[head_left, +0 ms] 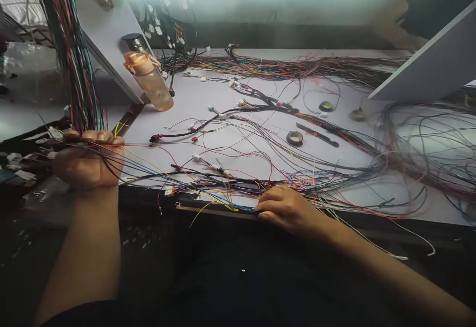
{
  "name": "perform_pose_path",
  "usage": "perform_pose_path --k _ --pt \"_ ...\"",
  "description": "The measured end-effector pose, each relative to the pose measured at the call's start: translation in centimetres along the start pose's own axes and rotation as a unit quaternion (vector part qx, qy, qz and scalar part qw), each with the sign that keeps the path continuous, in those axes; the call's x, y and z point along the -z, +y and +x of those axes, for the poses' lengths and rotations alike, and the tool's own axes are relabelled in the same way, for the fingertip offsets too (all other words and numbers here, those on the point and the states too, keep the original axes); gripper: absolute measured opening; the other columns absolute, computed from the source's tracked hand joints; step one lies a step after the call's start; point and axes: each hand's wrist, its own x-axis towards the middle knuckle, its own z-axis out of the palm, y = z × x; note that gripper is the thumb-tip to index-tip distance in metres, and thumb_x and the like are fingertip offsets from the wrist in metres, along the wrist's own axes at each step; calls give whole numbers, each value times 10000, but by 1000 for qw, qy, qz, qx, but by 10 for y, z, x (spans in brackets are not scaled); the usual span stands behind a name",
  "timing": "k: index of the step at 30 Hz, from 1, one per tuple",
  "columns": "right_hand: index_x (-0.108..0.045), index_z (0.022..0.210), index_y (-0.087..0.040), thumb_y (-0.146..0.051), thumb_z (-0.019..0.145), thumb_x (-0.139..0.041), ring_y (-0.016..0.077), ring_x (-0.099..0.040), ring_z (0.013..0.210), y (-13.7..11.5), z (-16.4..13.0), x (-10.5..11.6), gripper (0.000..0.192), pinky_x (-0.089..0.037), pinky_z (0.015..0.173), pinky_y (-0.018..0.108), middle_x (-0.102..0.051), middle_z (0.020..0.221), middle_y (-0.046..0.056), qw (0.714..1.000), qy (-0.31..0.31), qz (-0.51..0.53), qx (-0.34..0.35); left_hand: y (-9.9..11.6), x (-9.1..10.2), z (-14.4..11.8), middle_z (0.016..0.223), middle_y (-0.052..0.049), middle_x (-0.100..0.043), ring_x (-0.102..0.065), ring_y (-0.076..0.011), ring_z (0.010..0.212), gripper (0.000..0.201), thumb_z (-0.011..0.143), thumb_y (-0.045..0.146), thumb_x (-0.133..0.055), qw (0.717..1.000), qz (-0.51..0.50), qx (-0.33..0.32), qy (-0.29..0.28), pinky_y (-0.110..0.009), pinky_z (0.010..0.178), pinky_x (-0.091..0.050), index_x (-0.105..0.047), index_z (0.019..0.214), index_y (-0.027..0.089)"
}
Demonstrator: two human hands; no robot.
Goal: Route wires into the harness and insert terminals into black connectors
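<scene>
My left hand (89, 161) is closed around several thin wires at the left, right under a thick hanging bundle of wires (72, 59). From that fist, yellow, blue, red and black strands (148, 167) run slantwise to the table's front edge. There my right hand (282, 208) has its fingers pinched together on the blue wires (245, 208); the fingertips are partly hidden. A taped wiring harness (238, 181) with white connectors lies just beyond the right hand. Another black-taped harness branch (186, 134) stretches across the middle of the table.
An orange-tinted water bottle (152, 81) stands at the back left. Rolls of black tape (295, 138) and a dark flat blade-like tool (318, 135) lie at mid-table. Loose wires (439, 143) heap at the right, near a slanted white panel (427, 59). Another person's arm (394, 25) shows behind.
</scene>
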Motion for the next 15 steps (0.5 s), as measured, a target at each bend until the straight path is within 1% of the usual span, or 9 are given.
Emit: perform_pose_path --k 2,4,6,8,10,11,13,15 --pt "-690 1045 -212 -359 988 -459 200 -598 937 3 -8 -17 280 -417 838 369 -677 1025 83 998 21 -57 -10 -15 18 -3 612 84 -588 -544 -103 648 230 626 312 -759 998 -41 -8 -36 -283 624 -409 -611 788 241" --pt "-684 1060 -212 -361 986 -462 205 -597 937 4 -13 -25 277 -409 848 389 -678 1035 92 996 30 -83 -19 -25 31 -8 608 71 -574 -530 -104 639 258 631 326 -752 997 -60 2 -48 -290 620 -402 -613 822 223" --pt "-680 1072 -224 -368 986 -463 200 -603 934 3 -13 -24 274 -399 871 399 -681 1039 85 996 26 -86 -20 -29 37 -14 611 72 -553 -525 -97 638 244 653 316 -723 996 -72 2 -45 -298 655 -409 -596 836 216" --pt "-679 1083 -238 -364 992 -450 191 -614 930 1 -7 -17 277 -392 890 398 -687 1032 76 997 15 -74 -21 -28 39 -20 629 67 -531 -533 -92 661 197 710 325 -670 996 -80 -10 -37 -305 707 -418 -573 839 212" --pt "-684 1075 -243 -358 998 -433 183 -623 922 -2 6 -6 287 -395 884 385 -696 1022 73 998 11 -59 -24 -26 37 -23 635 59 -507 -524 -89 666 194 751 371 -640 996 -82 -27 -24 -299 725 -423 -553 828 216" --pt "-689 1063 -241 -357 1000 -427 181 -626 915 -4 16 0 294 -397 878 379 -700 1014 73 998 11 -53 -26 -25 35 -24 631 57 -497 -513 -88 659 222 739 393 -657 996 -83 -35 -20 -292 720 -426 -543 812 217" --pt "-698 1029 -231 -367 1001 -414 185 -627 914 -8 40 9 316 -401 877 368 -706 993 73 999 12 -40 -27 -23 33 -25 623 56 -484 -495 -90 651 293 666 398 -729 995 -88 -42 -15 -282 707 -436 -526 779 218" --pt "-700 996 -218 -396 998 -398 191 -626 906 -13 67 13 351 -415 857 347 -705 967 73 999 8 -12 -33 -20 32 -23 622 56 -472 -490 -93 652 352 594 374 -786 994 -98 -49 -16 -282 706 -450 -518 760 218"
